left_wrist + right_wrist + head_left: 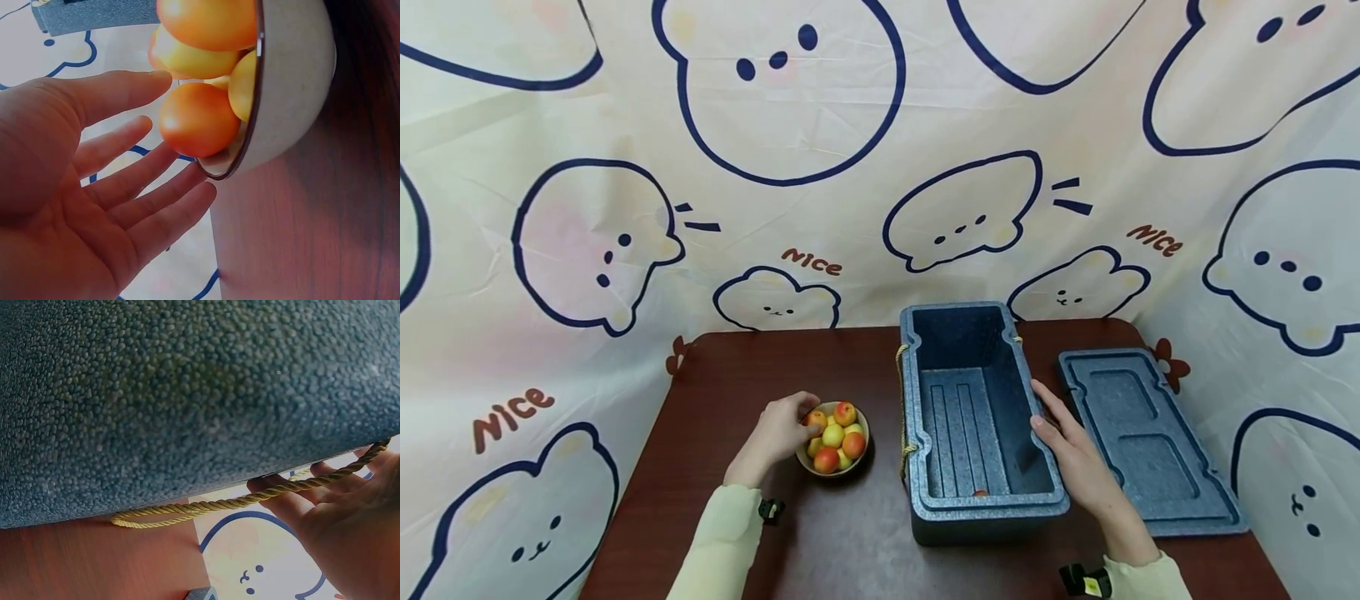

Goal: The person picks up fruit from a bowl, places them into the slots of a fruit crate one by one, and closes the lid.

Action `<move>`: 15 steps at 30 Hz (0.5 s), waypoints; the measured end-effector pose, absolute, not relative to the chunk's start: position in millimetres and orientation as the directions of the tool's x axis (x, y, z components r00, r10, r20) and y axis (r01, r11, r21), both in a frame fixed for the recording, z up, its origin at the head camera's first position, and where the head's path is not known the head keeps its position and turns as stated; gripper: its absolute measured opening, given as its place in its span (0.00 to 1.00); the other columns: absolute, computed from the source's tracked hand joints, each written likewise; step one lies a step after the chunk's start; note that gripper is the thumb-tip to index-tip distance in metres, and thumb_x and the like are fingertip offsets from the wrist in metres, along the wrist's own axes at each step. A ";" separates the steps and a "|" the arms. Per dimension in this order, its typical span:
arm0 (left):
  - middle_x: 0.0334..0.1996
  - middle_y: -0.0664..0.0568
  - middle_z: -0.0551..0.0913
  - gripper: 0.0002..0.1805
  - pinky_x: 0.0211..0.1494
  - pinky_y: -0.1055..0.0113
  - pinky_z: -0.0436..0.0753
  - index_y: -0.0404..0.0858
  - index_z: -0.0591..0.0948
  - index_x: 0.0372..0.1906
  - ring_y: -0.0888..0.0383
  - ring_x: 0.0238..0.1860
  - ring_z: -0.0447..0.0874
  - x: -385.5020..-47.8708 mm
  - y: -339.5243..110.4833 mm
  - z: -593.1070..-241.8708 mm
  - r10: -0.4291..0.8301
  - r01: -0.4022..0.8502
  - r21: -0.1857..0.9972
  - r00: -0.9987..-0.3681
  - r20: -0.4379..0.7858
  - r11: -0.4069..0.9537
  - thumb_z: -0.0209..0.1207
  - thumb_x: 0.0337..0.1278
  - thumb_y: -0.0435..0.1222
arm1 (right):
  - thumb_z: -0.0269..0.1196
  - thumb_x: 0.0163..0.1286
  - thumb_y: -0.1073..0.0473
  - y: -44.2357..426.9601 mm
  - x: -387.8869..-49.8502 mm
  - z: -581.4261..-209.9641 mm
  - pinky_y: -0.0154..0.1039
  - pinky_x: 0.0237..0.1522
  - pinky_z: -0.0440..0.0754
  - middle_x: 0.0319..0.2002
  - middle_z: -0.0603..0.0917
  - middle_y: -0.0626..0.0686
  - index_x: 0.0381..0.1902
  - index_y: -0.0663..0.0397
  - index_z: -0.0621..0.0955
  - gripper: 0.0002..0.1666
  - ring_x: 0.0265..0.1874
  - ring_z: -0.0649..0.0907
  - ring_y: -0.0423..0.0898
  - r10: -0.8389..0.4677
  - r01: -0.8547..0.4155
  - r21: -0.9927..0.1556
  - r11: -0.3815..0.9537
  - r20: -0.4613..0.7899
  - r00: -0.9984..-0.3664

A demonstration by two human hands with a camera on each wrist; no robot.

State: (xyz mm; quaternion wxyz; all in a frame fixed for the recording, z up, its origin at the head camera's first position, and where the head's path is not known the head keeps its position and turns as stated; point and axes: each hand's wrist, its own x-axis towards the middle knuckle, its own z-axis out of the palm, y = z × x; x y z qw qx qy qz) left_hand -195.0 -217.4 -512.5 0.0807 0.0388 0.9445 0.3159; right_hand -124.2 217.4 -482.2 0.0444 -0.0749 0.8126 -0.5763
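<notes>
A round bowl with a dark rim holds several small red-and-yellow fruits that look like apples. My left hand reaches over the bowl's left side. In the left wrist view its fingers are spread about an orange-red fruit, the thumb tip close to it; whether they touch is unclear. To the right stands a lidless blue-grey foam box. My right hand rests on its right rim with extended fingers. Low inside the box shows a bit of a red thing, mostly hidden by the near wall.
The box's lid lies flat on the brown table, right of the box. A yellow rope handle hangs along the box's side near my right fingers. Another rope is on the left side. A printed cloth backs the table.
</notes>
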 end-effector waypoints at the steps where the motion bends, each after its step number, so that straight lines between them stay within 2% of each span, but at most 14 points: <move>1: 0.50 0.45 0.86 0.20 0.53 0.51 0.83 0.36 0.83 0.54 0.49 0.49 0.84 -194.9 -217.3 -513.1 0.122 0.022 0.602 -0.984 -0.127 0.798 0.71 0.56 0.33 | 0.45 0.84 0.50 217.5 -124.5 -481.9 0.27 0.53 0.72 0.79 0.54 0.57 0.82 0.39 0.53 0.33 0.72 0.63 0.59 -0.173 -0.072 -0.942 0.327 0.015 -0.985; 15: 0.49 0.44 0.85 0.21 0.54 0.50 0.83 0.36 0.82 0.55 0.49 0.47 0.82 -192.6 -213.8 -515.2 0.120 0.031 0.561 -0.985 -0.122 0.827 0.71 0.55 0.31 | 0.45 0.84 0.50 216.9 -123.6 -481.0 0.29 0.52 0.74 0.79 0.55 0.58 0.82 0.39 0.53 0.33 0.71 0.64 0.60 -0.169 -0.062 -0.949 0.311 0.009 -0.986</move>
